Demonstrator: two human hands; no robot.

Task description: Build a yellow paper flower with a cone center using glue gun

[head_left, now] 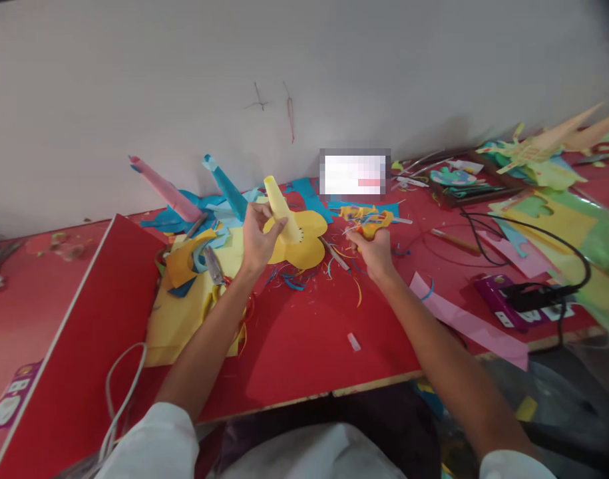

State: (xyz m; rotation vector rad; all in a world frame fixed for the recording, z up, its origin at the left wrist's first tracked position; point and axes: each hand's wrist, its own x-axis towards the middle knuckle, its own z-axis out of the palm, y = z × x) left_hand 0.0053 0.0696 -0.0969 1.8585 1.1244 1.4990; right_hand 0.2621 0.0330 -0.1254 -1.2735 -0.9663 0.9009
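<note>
My left hand is closed round a yellow paper cone that points up and away from me. A yellow flower-shaped paper cutout sits at the cone's base, just right of the hand. My right hand is closed on an orange-handled tool, likely a glue gun, low over the red table. The two hands are about a hand's width apart.
Pink and blue paper cones lean on the wall at the back. Yellow sheets, scraps and pliers lie left. A purple power strip with black cable sits right, beside pink strips and more paper models.
</note>
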